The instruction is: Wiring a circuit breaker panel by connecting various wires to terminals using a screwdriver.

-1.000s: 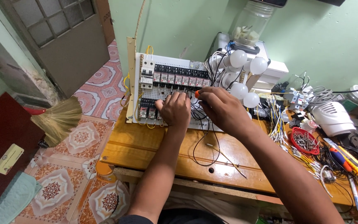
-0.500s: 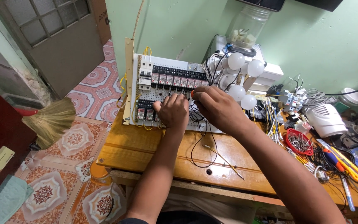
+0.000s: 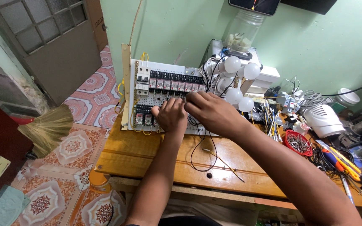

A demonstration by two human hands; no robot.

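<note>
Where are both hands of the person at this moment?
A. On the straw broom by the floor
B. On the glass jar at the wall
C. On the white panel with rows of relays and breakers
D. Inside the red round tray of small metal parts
C: the left hand and the right hand both rest on the white panel, among its wires.

Two bare forearms, no sleeves, left hand (image 3: pixel 170 116), right hand (image 3: pixel 212 112), no rings
</note>
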